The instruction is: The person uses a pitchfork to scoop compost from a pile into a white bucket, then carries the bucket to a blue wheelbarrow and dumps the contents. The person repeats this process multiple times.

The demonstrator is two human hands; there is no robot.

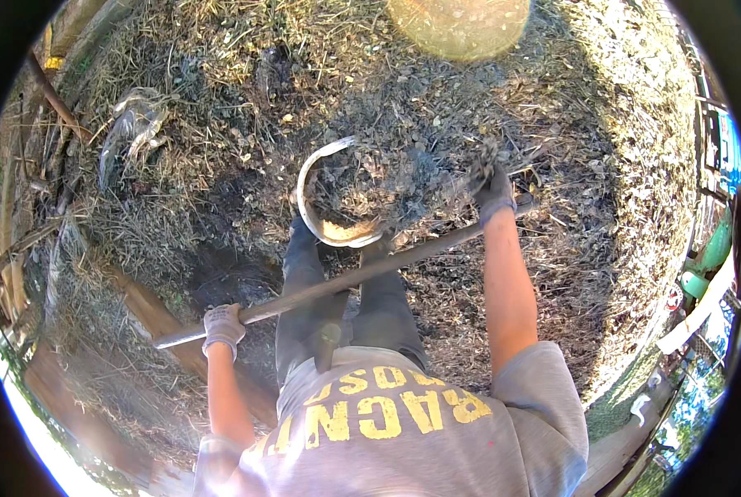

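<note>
My left hand (222, 325), in a pale work glove, is closed around the lower left part of a long wooden pole (346, 280). The pole slants up to the right across the front of my legs. Its far end passes just below my right wrist, and any tool head there is lost among the litter. My right hand (493, 192), in a darker, dirty glove, is closed on a clump of dark straw (485, 163). Between the hands and a little beyond the pole lies a white curved rim (304, 186), like that of a bucket, with yellowish matter at its near side.
Straw and dark litter (536, 99) cover the ground. Crumpled clear plastic (130, 132) lies at the far left beside branches and logs (14, 190). A wooden board (151, 311) lies near my left hand. Green objects (712, 248) and a pale curved piece (697, 319) stand at the right edge.
</note>
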